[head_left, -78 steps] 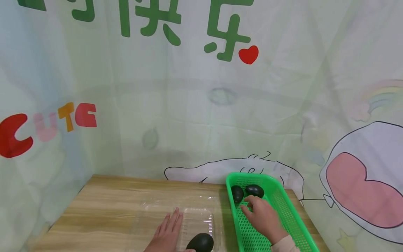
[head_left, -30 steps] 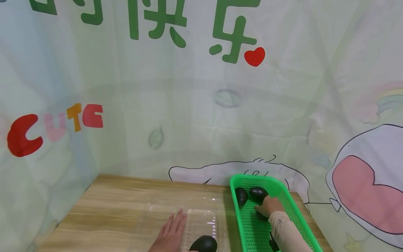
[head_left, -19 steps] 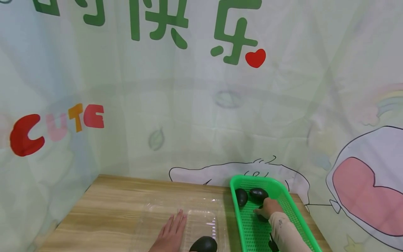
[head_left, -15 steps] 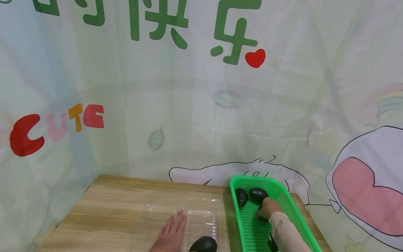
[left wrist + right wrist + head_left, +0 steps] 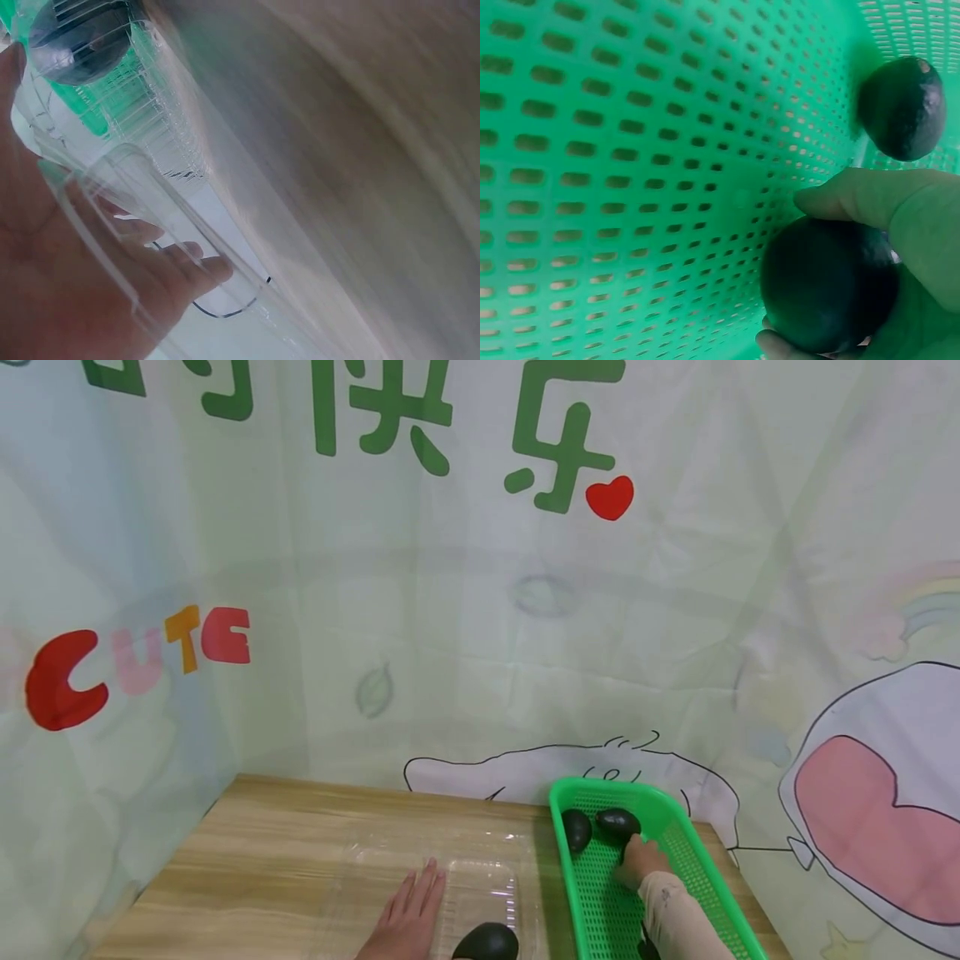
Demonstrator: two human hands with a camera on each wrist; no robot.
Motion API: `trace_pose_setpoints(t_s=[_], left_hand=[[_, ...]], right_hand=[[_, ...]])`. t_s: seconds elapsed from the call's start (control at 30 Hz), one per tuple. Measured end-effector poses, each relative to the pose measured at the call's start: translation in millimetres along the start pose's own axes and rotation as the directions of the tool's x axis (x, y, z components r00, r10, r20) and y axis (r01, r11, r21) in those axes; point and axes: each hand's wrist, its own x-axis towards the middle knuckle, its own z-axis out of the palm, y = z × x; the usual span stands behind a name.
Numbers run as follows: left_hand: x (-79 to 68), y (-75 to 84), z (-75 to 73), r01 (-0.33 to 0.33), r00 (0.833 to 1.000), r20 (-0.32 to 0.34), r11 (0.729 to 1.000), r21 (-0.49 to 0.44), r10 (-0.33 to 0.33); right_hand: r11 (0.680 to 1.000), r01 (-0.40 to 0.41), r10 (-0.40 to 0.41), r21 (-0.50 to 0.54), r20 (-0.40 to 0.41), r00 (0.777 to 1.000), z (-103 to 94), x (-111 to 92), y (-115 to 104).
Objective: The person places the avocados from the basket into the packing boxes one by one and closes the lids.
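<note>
My left hand [image 5: 405, 914] rests with straight fingers on a clear plastic clamshell container [image 5: 487, 881] on the table. A dark avocado [image 5: 487, 942] sits in the container beside that hand, partly cut off by the lower edge of the head view. Inside the green mesh basket [image 5: 566, 877], my right hand [image 5: 643, 862] grips an avocado [image 5: 829, 285], thumb on one side and fingertips on the other, as the right wrist view shows. Two more avocados, one at the left wall [image 5: 576, 832] and one beside it [image 5: 617, 821], lie at the basket's far end.
The wooden table [image 5: 285, 835] ends at a printed cloth backdrop [image 5: 450, 652] behind and at the sides. The basket stands at the table's right, close to the container. Another dark thing [image 5: 648, 946] shows in the basket under the right sleeve.
My right hand has gone down from above the basket, drawn back slightly, and its fingers have closed round an avocado there. The left hand stays on the container; the head view has shifted slightly.
</note>
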Motion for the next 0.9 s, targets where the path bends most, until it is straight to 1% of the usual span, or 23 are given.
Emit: trace_pose_setpoints(t_s=[0.1, 0.3, 0.4, 0.57, 0.7, 0.9], left_hand=[[-0.2, 0.6, -0.3, 0.002, 1.0, -0.003, 1.0, -0.008, -0.002], [-0.2, 1.7, 0.5, 0.018, 1.0, 0.021, 1.0, -0.014, -0.017], [-0.4, 0.7, 1.5, 0.016, 1.0, 0.002, 1.0, -0.02, -0.016], [-1.9, -1.8, 1.9, 0.008, 1.0, -0.026, 0.999, -0.045, -0.009], [-2.5, -1.8, 1.5, 0.017, 1.0, -0.007, 0.998, -0.068, -0.018], [-3.0, -0.4, 2.0, -0.002, 1.0, -0.03, 0.999, -0.046, 0.001]], right_hand=[[1.0, -0.01, 0.01, 0.005, 0.008, 1.0, 3.6, 4, 4], [0.999, -0.044, 0.043, 0.008, 0.04, 0.998, 7.5, 9, 10], [0.999, -0.035, 0.035, 0.018, 0.034, 0.999, 7.8, 10, 12], [0.999, -0.023, 0.022, 0.031, 0.023, 0.999, 5.8, 8, 12], [0.999, -0.03, 0.029, 0.02, 0.041, 0.999, 3.0, 5, 10], [1.0, -0.017, 0.016, 0.009, 0.039, 0.999, -2.5, 1, 8]])
